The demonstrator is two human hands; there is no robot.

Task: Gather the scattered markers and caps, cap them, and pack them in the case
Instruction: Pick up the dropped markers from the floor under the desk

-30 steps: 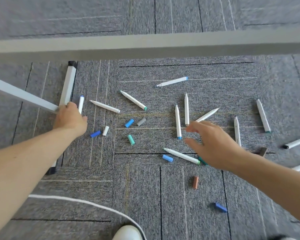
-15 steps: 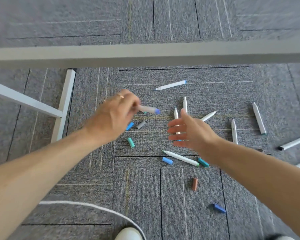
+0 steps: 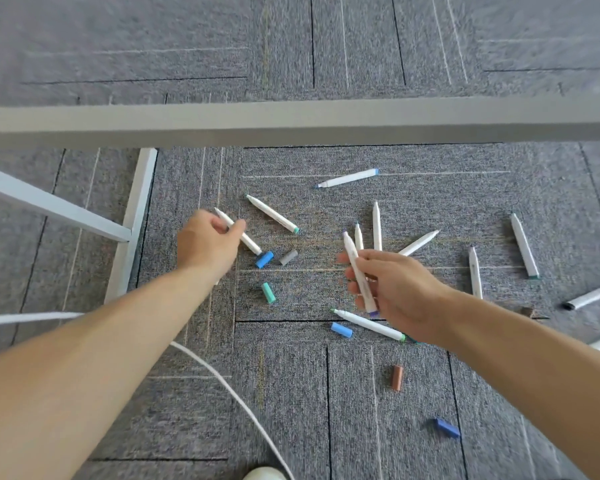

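Everything's spread over the grey carpet floor (image 3: 291, 410), under a grey table frame (image 3: 291, 121)

Left hand (image 3: 205, 247): the grip is pinched tight on the upper part of a white marker (image 3: 248, 240), thumb on one side and curled fingers on the other. The marker's lower end sits just beside a blue cap (image 3: 264, 259). A grey cap (image 3: 288, 257) is right next to that, and a teal cap (image 3: 268, 292) is a bit nearer me. Can't tell if that marker is lifted or lying on the carpet

Right hand (image 3: 395, 292): the grip is clamped round a purple-ended marker (image 3: 356, 265), which is held above the floor with its tip pointing away from me

Loose stuff:
- a green-ended marker (image 3: 272, 213) just past the left hand
- a blue-ended marker (image 3: 349, 178) furthest out
- a few uncapped markers (image 3: 377, 225) fanned out beyond the right hand
- a long marker (image 3: 368, 323) partly under the right hand, with a light blue cap (image 3: 341, 330) just beside it
- a brown cap (image 3: 397, 377) and a dark blue cap (image 3: 447, 427) nearer me, well apart from each other
- two more markers (image 3: 524, 244) off to the right

A white cable (image 3: 222, 372) snakes across near my shoe (image 3: 264, 474)
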